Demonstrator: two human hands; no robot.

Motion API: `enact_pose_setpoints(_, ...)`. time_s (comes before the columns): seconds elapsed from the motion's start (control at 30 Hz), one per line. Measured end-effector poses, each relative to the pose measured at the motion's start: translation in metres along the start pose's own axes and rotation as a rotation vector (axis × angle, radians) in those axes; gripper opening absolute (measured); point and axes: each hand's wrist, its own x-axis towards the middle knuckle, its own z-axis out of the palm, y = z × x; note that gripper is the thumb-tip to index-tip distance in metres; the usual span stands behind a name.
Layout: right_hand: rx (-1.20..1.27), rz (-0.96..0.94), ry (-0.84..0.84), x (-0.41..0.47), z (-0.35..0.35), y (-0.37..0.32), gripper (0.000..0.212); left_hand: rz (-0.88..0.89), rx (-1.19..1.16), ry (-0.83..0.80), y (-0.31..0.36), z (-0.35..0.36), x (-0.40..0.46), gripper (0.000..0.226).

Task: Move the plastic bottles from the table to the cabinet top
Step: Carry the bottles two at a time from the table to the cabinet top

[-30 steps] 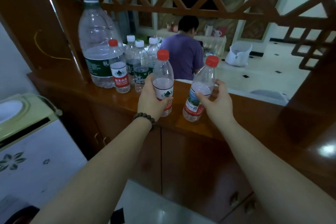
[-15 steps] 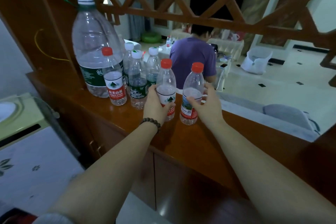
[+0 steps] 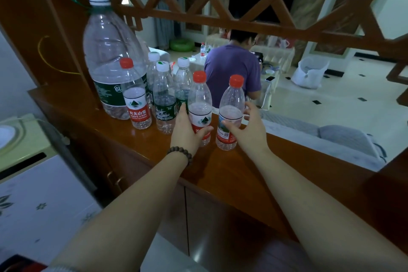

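Both upright red-capped clear plastic bottles stand on the wooden cabinet top (image 3: 220,174): left hand (image 3: 185,132) grips one (image 3: 199,106), right hand (image 3: 249,127) seemingly spread loosely around the other (image 3: 230,112).

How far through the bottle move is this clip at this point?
Done: a large 6L bottle and four small bottles stand on the cabinet top. In hand: the left hand grips a red-capped bottle; the right hand has fingers spread around a second red-capped bottle, both standing there. Left: more bottles show on the far table.
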Motion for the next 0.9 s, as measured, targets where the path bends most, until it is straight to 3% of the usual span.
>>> enact_pose_setpoints(0.17,-0.069,0.016,-0.014,-0.014,-0.008,0.000,0.093,0.097,0.105,0.007,0.002,-0.006,-0.018,0.101)
enact_pose_setpoints(0.47,-0.298,0.046,0.076,-0.077,-0.039,0.007,0.072,0.253,0.316,-0.059,0.004,-0.008,-0.073,0.081)
enact_pose_setpoints(0.9,-0.493,0.317,0.357,-0.224,-0.106,0.026,0.065,0.537,0.335,-0.447,0.036,0.036,-0.165,0.069)
